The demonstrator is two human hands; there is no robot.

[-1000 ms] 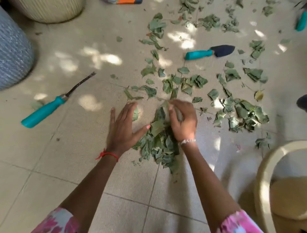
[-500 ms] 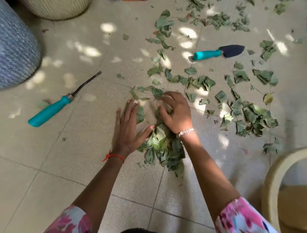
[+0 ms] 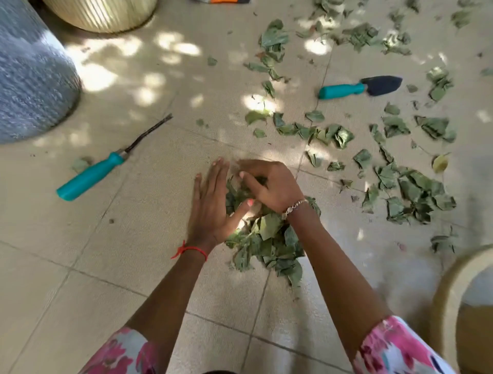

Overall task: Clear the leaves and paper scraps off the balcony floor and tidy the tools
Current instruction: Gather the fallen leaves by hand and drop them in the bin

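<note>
Gathering under way: the leaf heap [image 3: 269,240] is hemmed between the left hand [image 3: 210,205], fingers [image 3: 214,181] straight, and the right hand [image 3: 272,187], fingers curled on it. Next, the scattered leaves [image 3: 416,192] right of the fingers should be raked in.

The heap of torn green leaves [image 3: 269,240] lies partly hidden under the left hand [image 3: 210,205] and the right hand [image 3: 272,187]. The right hand's blurred fingertips sink into the heap, so its grip is unclear. The picture's edges cut off the grey-blue woven pot [image 3: 29,80], cream ribbed pot [image 3: 101,13], orange-and-black object [image 3: 224,1] and beige round basket [image 3: 450,291].
</note>
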